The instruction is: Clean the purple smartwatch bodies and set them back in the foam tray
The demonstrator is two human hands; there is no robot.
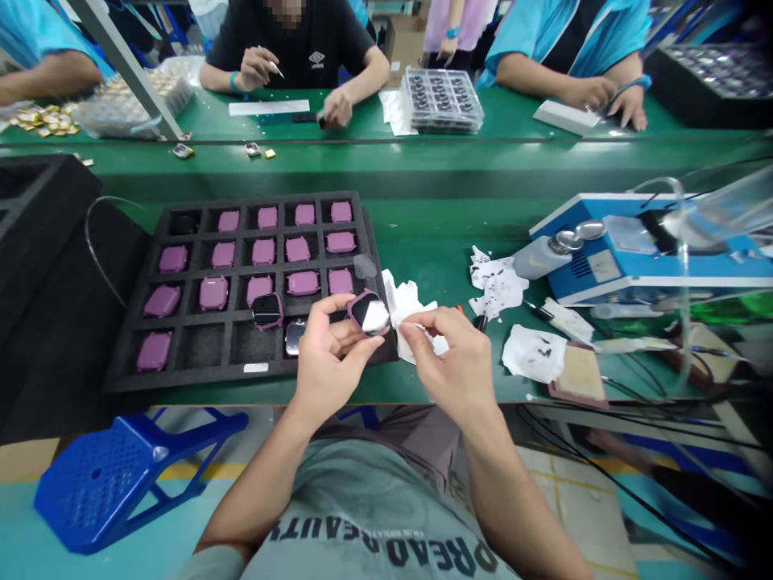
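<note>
Head view, glossy squarish watch case (369, 314), gridded foam tray (202, 346)

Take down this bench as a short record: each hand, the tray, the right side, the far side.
Left hand: holding a purple-edged watch
Right hand: pinched near the watch; anything gripped is unclear
Tray: black, purple cases in many compartments
Right side: blue machine, bottle
Far side: person in black shirt, clear stacked trays

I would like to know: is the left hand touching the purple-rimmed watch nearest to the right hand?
Touching. The head view shows the left hand holding this purple-rimmed watch, its fingers against the rim.
</note>
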